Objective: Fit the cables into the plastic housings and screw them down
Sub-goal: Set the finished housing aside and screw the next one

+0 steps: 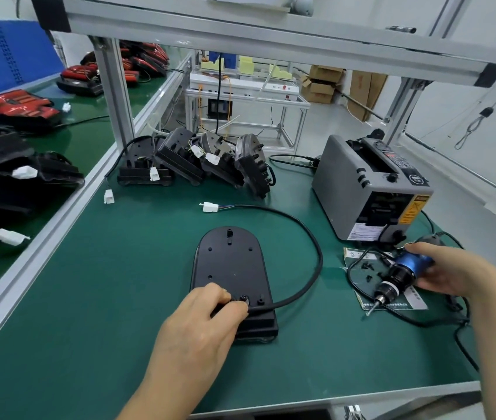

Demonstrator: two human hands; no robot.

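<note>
Your left hand (204, 322) pinches the black cable (313, 237) onto the near end of the flat black plastic housing (231, 265), mid-mat. Your right hand (456, 268) is wrapped round the blue electric screwdriver (404, 272) at 3 o'clock of the housing, bit tilted toward 7 o'clock. Cable loops out rightward — white connector (209, 207) at 12 o'clock. Loose black screws (368, 269) lie beside the bit. Grey tape dispenser (368, 189) stands at 2 o'clock.

**What can't be made out from here**

The left hand (201, 325) covers the spot where the cable (310, 237) meets the housing (231, 262). The right hand (450, 268) hides the rear of the screwdriver (401, 274). The loose screws (368, 268) are too small to count. The black parts (4, 177) run off the left edge.
</note>
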